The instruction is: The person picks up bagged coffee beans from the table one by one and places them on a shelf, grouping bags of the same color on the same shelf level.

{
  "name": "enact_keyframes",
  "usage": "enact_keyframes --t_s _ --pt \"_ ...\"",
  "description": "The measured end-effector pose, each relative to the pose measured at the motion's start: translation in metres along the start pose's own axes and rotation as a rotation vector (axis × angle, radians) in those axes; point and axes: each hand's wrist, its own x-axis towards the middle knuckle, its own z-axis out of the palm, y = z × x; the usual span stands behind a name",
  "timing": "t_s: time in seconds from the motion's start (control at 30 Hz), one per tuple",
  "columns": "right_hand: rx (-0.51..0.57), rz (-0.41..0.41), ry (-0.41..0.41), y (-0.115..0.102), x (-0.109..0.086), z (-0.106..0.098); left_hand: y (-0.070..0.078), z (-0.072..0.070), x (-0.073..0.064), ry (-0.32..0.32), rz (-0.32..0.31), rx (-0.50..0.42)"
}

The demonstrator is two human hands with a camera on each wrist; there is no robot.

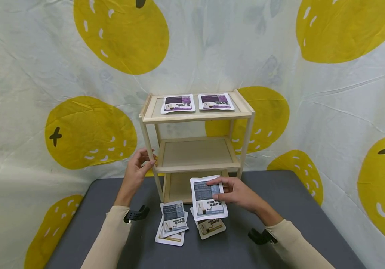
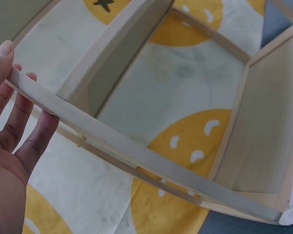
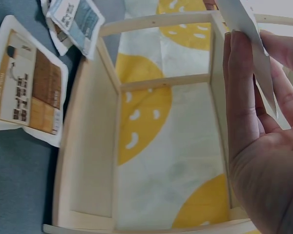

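Note:
My left hand (image 1: 136, 171) grips the left front post of a small three-tier wooden shelf (image 1: 197, 152). In the left wrist view, the thumb of that hand (image 2: 9, 151) lies on one side of the post and the fingers on the other. Between thumb and fingers, my right hand (image 1: 241, 194) pinches a white-edged packet with a blue label (image 1: 202, 191), held up before the lower tiers. Seen edge-on in the right wrist view, this packet (image 3: 256, 58) stands between the thumb and fingers. Below it lies a brown-labelled packet (image 1: 212, 227), partly covered in the head view.
Two purple-labelled packets (image 1: 179, 104) (image 1: 216, 101) lie side by side on the top tier. On the dark grey table (image 1: 243, 250), left of centre, another blue-labelled packet (image 1: 173, 217) overlaps a brown-edged one (image 1: 170, 240). Fruit-printed cloth (image 1: 192, 45) hangs behind the shelf.

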Motion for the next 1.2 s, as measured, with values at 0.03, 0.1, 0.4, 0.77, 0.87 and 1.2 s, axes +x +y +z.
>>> enact_keyframes --t_s 0.03,0.1,0.4,0.77,0.87,1.2 --pt "0.003 -0.004 0.001 -0.002 0.000 -0.001 0.001 0.000 0.000 0.001 -0.006 0.000" --pt "0.004 -0.007 0.011 -0.005 0.001 -0.003 0.006 0.001 0.000 0.000 -0.019 0.003" --pt "-0.007 -0.065 0.031 -0.020 0.006 -0.011 0.001 0.000 0.000 -0.006 -0.003 -0.008" --pt "0.005 -0.077 0.079 -0.033 0.014 -0.022 -0.001 0.000 0.000 -0.010 0.016 -0.005" --pt "0.026 -0.079 0.102 -0.036 0.017 -0.023 -0.002 -0.001 0.000 -0.016 0.024 0.002" --pt "0.050 -0.113 0.168 -0.044 0.027 -0.031 -0.003 -0.001 0.000 -0.022 0.014 -0.001"
